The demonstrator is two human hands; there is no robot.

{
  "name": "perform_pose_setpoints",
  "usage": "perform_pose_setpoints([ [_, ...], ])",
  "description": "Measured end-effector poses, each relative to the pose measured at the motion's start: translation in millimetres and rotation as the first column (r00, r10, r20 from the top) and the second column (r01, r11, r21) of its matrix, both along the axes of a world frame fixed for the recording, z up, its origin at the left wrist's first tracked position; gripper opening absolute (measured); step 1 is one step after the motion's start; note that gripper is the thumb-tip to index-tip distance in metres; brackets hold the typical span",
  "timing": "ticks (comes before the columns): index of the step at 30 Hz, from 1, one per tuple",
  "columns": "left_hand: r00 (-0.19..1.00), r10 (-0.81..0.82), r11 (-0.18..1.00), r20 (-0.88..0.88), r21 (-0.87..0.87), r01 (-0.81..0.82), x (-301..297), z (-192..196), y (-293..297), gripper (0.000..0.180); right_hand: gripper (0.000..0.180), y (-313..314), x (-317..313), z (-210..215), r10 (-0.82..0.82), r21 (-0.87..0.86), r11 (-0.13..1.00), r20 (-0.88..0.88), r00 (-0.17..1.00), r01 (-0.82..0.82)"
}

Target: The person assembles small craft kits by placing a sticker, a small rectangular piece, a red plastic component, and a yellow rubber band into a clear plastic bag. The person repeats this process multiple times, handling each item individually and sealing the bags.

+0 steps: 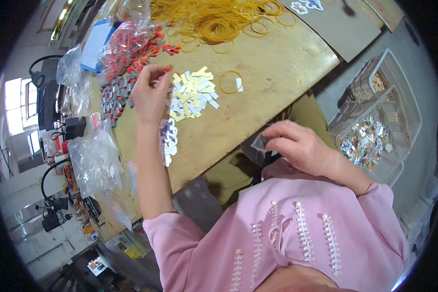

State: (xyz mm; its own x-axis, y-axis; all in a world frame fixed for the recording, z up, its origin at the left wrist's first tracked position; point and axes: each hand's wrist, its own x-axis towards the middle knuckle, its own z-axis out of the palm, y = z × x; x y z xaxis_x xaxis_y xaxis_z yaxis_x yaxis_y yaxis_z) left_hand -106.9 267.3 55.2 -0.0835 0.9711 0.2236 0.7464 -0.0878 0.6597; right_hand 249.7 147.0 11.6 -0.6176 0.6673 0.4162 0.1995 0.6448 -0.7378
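From my remote seat I saw the right hand [304,146] held near the body at the edge of the tan wooden surface [277,73], its fingers curled and pinched together on a small clear plastic packet [260,142]. The left hand [150,92] reached out over the surface, fingertips drawn together at the rim of a loose pile of small yellow and white rectangular tags [193,95]; whether it gripped one, I could not tell. Below that hand lay a short stack of white and purple cut-out pieces [169,141].

Farther out, a clear plastic bag of small red parts [131,46] lay open beside rows of grey and red clips [114,97]. A heap of yellow rubber bands [219,19] covered the far end, with a single yellow rubber band [230,82] lying apart. To the right, a white plastic mesh basket [404,102] held shiny silver pieces [367,141].
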Motion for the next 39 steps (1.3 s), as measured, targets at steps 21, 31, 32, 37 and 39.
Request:
perform_pose_setpoints([
  [21,0.983,-0.177,0.978,-0.046,0.101,0.181,91.5,24.9,-52.6,0.012,0.026,-2.6,4.7,18.5,-0.005,-0.028,1.0,-0.005,1.0,0.005],
  [31,0.865,-0.273,0.92,-0.422,0.149,0.363,85.5,-18.0,77.9,0.022,0.055,-3.6,4.5,3.9,0.049,-0.074,0.996,0.0,0.999,-0.049],
  [32,0.85,-0.269,0.924,-0.454,0.128,0.361,84.6,-19.5,83.5,0.022,0.054,-3.1,6.0,3.3,0.044,-0.072,0.996,0.0,0.999,-0.044],
  [37,0.908,-0.099,0.965,0.407,-0.184,0.188,76.5,-2.1,89.8,0.017,0.054,0.1,10.1,-2.7,0.031,-0.067,0.997,0.006,1.0,-0.03],
  [39,0.777,-0.054,0.96,0.627,-0.183,0.214,69.8,-1.5,91.2,0.014,0.055,0.5,9.1,-1.4,0.044,-0.081,0.996,0.001,0.999,-0.044],
])
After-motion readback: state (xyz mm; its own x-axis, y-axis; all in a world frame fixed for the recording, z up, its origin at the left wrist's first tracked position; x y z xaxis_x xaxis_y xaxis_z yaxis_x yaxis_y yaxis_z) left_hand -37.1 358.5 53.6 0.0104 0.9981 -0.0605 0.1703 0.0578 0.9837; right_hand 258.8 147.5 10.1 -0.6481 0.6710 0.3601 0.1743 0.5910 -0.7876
